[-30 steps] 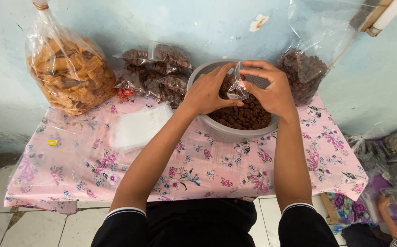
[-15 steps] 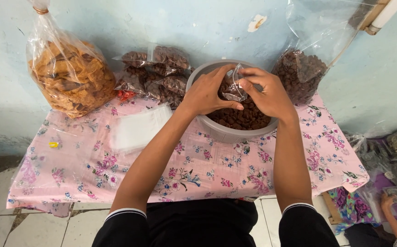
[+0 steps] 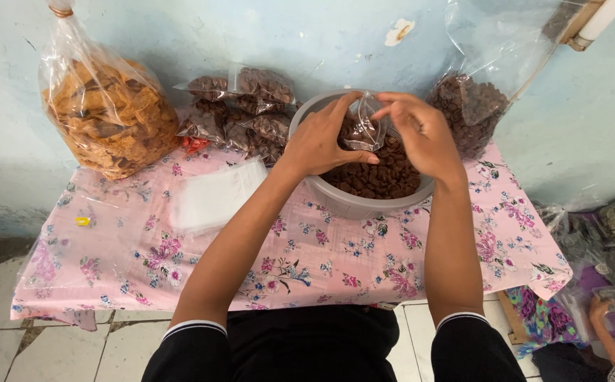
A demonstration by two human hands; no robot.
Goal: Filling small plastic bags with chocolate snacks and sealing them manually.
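Both hands, left hand (image 3: 319,141) and right hand (image 3: 421,134), pinch a small clear bag (image 3: 363,130) shut-fingered above the grey bowl (image 3: 353,204) of brown snacks (image 3: 378,173) near the surface's far edge, apparently mid-filling or sealing, which needs a steady grip.

- Left hand (image 3: 318,141): forearm stretched forward from the tabletop's near edge, fingers (image 3: 343,106) curled in a pinch.
- Right hand (image 3: 421,134): forearm stretched forward likewise, fingers bent, tips pinched facing the left.

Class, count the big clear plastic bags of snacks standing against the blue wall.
2: a big clear bag of orange chips far left, and one of brown snacks right of the grey basin.
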